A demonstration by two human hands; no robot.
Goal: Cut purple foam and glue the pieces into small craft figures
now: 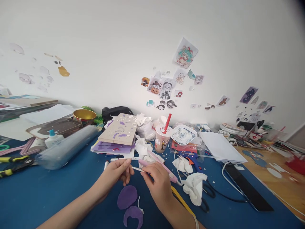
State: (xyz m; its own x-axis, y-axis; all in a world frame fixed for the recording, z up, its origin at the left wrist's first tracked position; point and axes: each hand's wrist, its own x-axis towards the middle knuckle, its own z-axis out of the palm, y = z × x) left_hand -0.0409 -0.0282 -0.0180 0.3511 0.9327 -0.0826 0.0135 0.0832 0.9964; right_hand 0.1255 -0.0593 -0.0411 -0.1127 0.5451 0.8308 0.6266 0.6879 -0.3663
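My left hand (121, 170) and my right hand (156, 176) are raised over the blue table, a short gap apart. A thin white strip (137, 169) stretches between them, with one end pinched in the fingers of each hand. Below them on the table lies a purple oval piece (127, 197). Nearer to me is a purple crescent-shaped piece (133, 217), with a small curved white strip (140, 204) at its upper right.
Behind the hands stand a cup (162, 140) with a red straw and a board (119, 128) on purple sheets. Crumpled tissue (195, 187), a blue glue gun (194, 159), scissors and a phone (247, 187) lie to the right. A clear plastic roll (68, 148) lies left.
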